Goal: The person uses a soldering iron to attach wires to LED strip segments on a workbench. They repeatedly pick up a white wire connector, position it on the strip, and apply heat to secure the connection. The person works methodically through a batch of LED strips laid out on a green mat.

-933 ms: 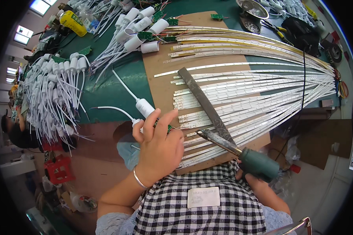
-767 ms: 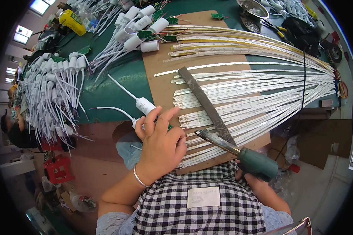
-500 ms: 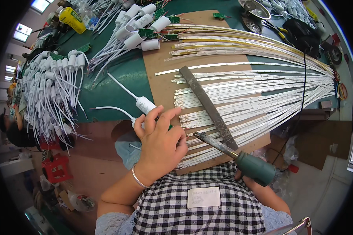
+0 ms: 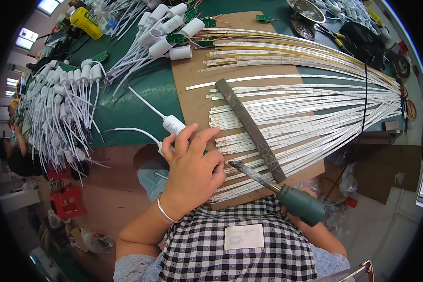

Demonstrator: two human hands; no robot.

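Observation:
My left hand (image 4: 192,174) is curled with its fingers bent down at the left ends of the silver LED strips (image 4: 286,127). A bit of green circuit board (image 4: 205,152) shows between its fingers, which hide most of the board. Against the fingers lies a white lamp cap (image 4: 174,125) with a white cable, and a second white cap (image 4: 161,149) is partly covered by the hand. My right hand (image 4: 293,219), largely behind the handle, grips a green-handled soldering iron (image 4: 301,204). The iron's dark tip is over the strip ends, close to my left thumb.
A dark flat bar (image 4: 249,127) lies across the strips on a brown board (image 4: 192,94). Bunches of white caps with cables (image 4: 63,103) crowd the left and back of the green table. A metal bowl (image 4: 308,10) and yellow-handled pliers (image 4: 336,40) are at the back right.
The soldering iron has shifted slightly left, its tip now closer to my left thumb. My left hand has stayed almost in place, with a small shift of its fingers.

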